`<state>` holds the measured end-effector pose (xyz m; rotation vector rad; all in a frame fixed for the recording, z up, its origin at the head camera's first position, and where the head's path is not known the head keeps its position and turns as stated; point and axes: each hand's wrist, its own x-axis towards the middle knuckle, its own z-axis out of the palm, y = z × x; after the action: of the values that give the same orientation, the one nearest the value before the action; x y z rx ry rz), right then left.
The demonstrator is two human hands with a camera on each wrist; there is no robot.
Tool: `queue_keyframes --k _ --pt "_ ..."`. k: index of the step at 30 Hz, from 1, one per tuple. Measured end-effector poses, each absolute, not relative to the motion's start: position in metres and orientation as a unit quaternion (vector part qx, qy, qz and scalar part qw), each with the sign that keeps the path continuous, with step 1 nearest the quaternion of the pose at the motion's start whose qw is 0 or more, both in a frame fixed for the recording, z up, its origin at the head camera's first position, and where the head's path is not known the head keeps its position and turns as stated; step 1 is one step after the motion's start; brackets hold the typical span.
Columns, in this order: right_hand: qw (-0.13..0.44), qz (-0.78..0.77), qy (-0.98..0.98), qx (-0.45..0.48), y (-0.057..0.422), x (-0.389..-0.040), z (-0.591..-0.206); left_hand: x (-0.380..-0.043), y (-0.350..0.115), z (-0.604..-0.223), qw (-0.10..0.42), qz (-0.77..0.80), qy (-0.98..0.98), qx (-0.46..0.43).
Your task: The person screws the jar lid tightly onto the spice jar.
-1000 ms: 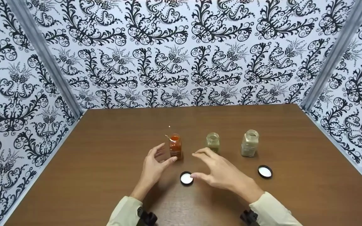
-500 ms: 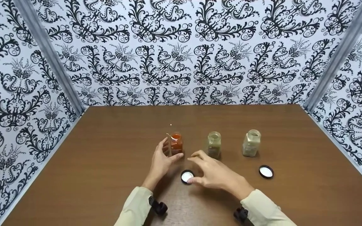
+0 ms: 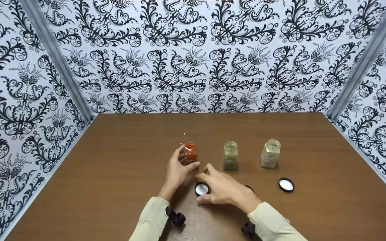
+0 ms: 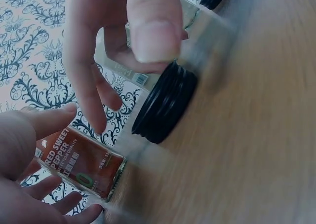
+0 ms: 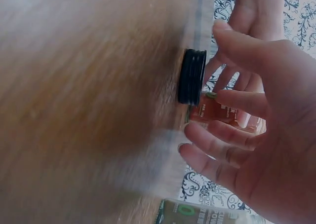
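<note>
An uncapped jar of red sweet pepper powder (image 3: 190, 154) stands on the table. My left hand (image 3: 177, 172) cups it, fingers along its left side and thumb in front; a firm grip is not evident. In the left wrist view its label (image 4: 81, 160) lies between that thumb and fingers. Close in front of the jar sits a black screw lid (image 3: 202, 189), white inside facing up. My right hand (image 3: 221, 187) is spread around this lid, thumb on the near side, fingers on the far side. The right wrist view shows the lid (image 5: 191, 77) apart from the palm.
Two more uncapped jars, one with olive powder (image 3: 230, 157) and one with pale powder (image 3: 270, 155), stand to the right. One lid (image 3: 286, 184) lies at the right; another (image 3: 249, 188) is partly hidden by my right wrist. Patterned walls (image 3: 193, 67) border the wooden table (image 3: 129, 150).
My left hand has moved in closer around the red jar. My right hand has moved left and down to the near lid, uncovering the olive jar and part of another lid.
</note>
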<state>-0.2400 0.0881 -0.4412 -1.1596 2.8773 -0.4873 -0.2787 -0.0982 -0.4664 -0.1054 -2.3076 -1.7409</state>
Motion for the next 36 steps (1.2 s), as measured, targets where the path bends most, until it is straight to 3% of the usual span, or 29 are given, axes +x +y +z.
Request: queue_keyframes --k 20,36 --pt "-0.003 -0.108 0.909 -0.403 0.077 -0.243 -0.434 -0.284 -0.098 -0.468 0.130 -0.591 -0.796 -0.029" --pt "-0.012 -0.214 0.883 -0.418 0.071 -0.242 -0.414 -0.286 -0.108 -0.476 0.133 -0.579 -0.800 -0.087"
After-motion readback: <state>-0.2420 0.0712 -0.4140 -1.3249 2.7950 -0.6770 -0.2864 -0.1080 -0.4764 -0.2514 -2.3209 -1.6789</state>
